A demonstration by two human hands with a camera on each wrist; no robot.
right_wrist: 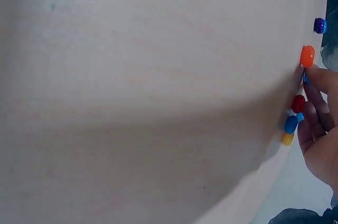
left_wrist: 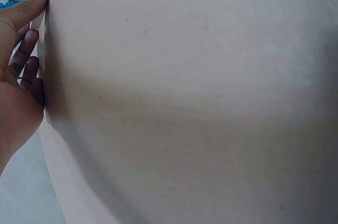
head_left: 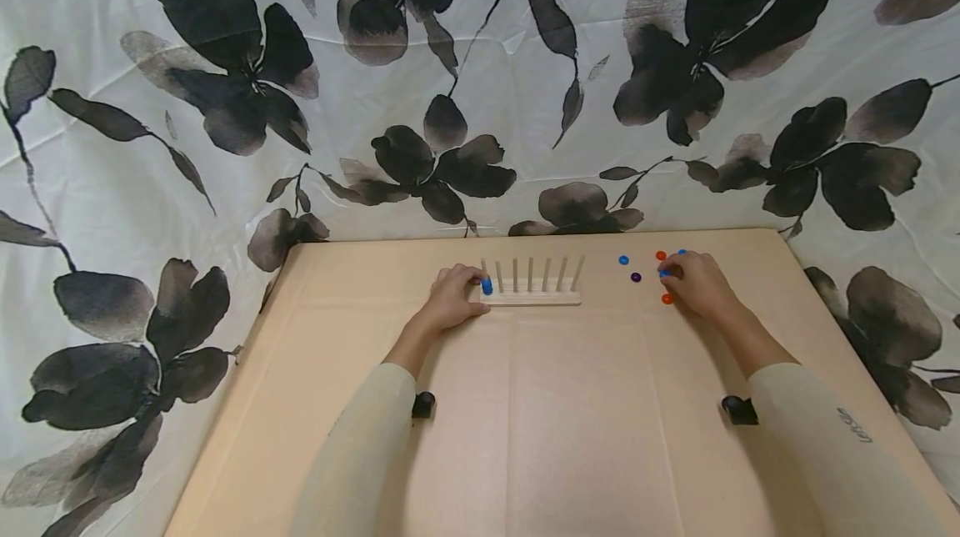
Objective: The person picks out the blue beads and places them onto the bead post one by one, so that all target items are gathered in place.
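Observation:
At the far side of the table, a wooden peg rack (head_left: pixel 532 299) holds a row of upright pegs. Blue beads (head_left: pixel 487 286) sit on its leftmost peg. My left hand (head_left: pixel 450 299) grips the rack's left end, thumb at the front of the base and fingers by that first peg. In the left wrist view, the thumb (left_wrist: pixel 31 8) lies along the base's edge. To the right of the rack, my right hand (head_left: pixel 699 285) pinches a blue bead (head_left: pixel 663 273) between thumb and fingertips. An orange bead (right_wrist: pixel 307 56) lies right beside those fingertips in the right wrist view.
Loose beads lie around the right hand: a blue bead (head_left: pixel 623 260), a purple bead (head_left: pixel 636 277) and a red-orange bead (head_left: pixel 661 255). A red bead (right_wrist: pixel 298 103) and a yellow bead (right_wrist: pixel 288 139) lie under the right hand's fingers. Floral cloth (head_left: pixel 450 62) hangs behind the table (head_left: pixel 585 420).

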